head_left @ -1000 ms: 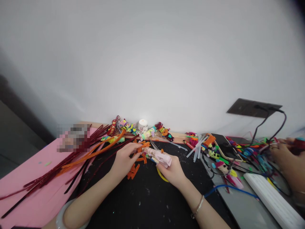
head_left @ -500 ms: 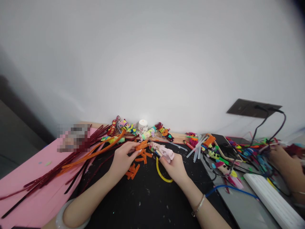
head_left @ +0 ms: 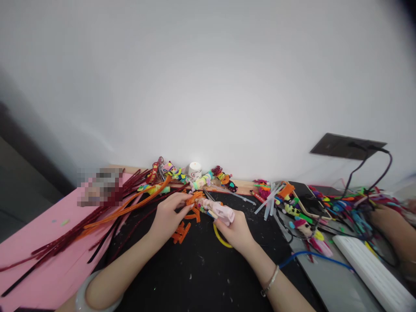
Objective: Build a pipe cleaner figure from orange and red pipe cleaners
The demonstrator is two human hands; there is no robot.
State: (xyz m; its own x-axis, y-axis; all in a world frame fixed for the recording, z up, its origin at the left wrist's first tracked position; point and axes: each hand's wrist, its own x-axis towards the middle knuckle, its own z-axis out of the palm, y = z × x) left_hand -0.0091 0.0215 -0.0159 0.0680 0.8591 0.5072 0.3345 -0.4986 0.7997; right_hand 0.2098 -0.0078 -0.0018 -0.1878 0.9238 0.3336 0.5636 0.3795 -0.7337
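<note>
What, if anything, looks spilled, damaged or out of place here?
Nothing looks spilled or damaged. Oddest is the pixelated patch at the left, which hides what is beneath it. Pale specks litter the black mat, and dark cables run untidily among the colourful figures at the right.

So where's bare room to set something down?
Flat black mat between left forearm and right forearm, except tiny pale scraps. Crowded: far end, with orange fuzzy pieces, multicoloured fuzzy dolls; right side, around long white plastic bar.

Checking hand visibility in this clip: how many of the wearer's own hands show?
2: the left hand, at the orange pieces, and the right hand, holding the pink tool. The arm at the right edge is another person's.
</note>
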